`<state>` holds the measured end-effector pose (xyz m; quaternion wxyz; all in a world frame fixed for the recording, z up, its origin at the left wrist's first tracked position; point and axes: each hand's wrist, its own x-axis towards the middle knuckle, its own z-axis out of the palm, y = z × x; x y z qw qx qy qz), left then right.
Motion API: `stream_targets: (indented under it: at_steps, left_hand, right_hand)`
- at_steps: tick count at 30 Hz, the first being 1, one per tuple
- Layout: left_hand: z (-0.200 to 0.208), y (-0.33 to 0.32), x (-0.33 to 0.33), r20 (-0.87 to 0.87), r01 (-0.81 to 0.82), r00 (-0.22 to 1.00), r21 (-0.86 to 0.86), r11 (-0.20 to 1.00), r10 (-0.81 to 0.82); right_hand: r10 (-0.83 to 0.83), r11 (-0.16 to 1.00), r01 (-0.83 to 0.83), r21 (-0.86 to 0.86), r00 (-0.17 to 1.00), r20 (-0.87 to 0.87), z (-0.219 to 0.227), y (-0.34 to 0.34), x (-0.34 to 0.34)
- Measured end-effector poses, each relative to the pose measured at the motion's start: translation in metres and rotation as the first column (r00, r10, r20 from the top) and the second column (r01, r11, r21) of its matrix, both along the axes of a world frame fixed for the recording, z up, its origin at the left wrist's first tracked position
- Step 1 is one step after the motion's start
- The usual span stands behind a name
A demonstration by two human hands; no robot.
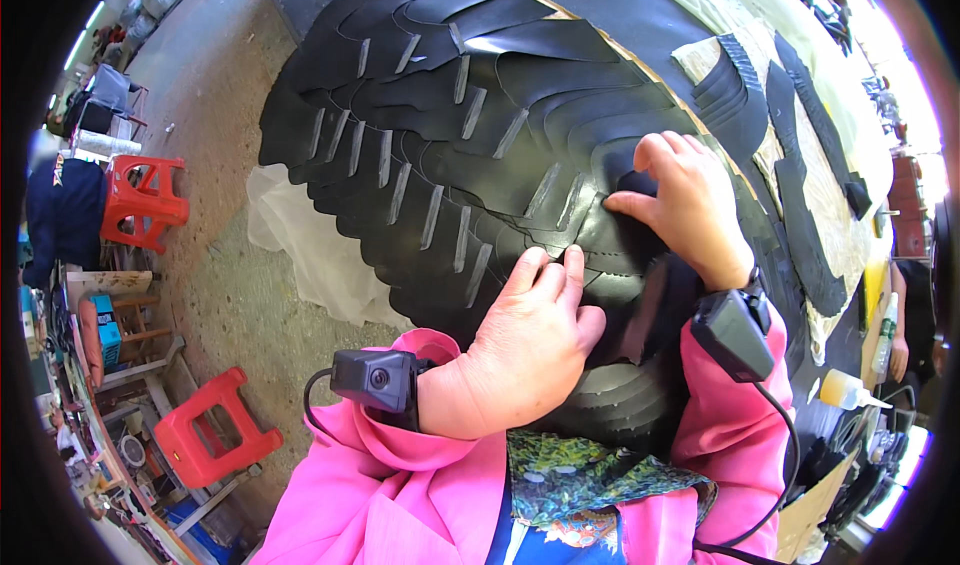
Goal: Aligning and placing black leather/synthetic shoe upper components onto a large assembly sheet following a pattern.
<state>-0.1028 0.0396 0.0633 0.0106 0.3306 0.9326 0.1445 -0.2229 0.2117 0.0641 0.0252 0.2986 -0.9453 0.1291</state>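
Note:
Many thin black leather-like pieces lie overlapped in rows in front of me, several with a short grey strip near the edge. My left hand presses its bent fingertips together onto one black piece at the near middle of the rows. Close by on the right, my right hand rests over the pieces with its thumb stretched out and its fingers curled apart from the thumb. A dark patch lies between that thumb and the fingers; I cannot make out whether it is a piece or shadow.
More cut black pieces lie on pale sheeting at the right. Beyond them are a squeeze bottle with yellowish contents and another person's hand. Red stools and a translucent plastic sheet are on the left.

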Motion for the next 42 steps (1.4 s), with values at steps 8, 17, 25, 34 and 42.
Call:
stream_targets:
  at_steps: [8, 17, 25, 34, 42]
  left_hand:
    - [0.005, -0.025, 0.035, 0.094, -0.143, 0.989, 0.505, 0.851, 0.111]
    - [0.003, -0.032, 0.066, 0.53, -0.48, 0.848, 0.784, 0.393, -0.021]
    - [0.0, -0.027, 0.069, 0.517, -0.447, 0.855, 0.768, 0.458, -0.031]
    - [-0.011, -0.026, 0.068, 0.474, -0.414, 0.881, 0.762, 0.498, 0.009]
    - [-0.004, -0.047, 0.068, 0.301, -0.232, 0.954, 0.763, 0.604, -0.014]
  right_hand:
    - [0.371, 0.928, -0.363, 0.08, 0.92, -0.129, 0.012, 0.004, 0.044]
    - [0.272, 0.946, -0.287, -0.15, 0.956, -0.114, 0.014, 0.008, 0.058]
    - [0.414, 0.828, -0.277, -0.487, 0.888, 0.199, 0.047, -0.026, 0.131]
    - [0.316, 0.776, -0.109, -0.622, 0.92, 0.233, 0.038, -0.038, 0.131]
    - [0.041, 0.846, 0.164, -0.508, 0.929, 0.368, 0.036, -0.01, 0.069]
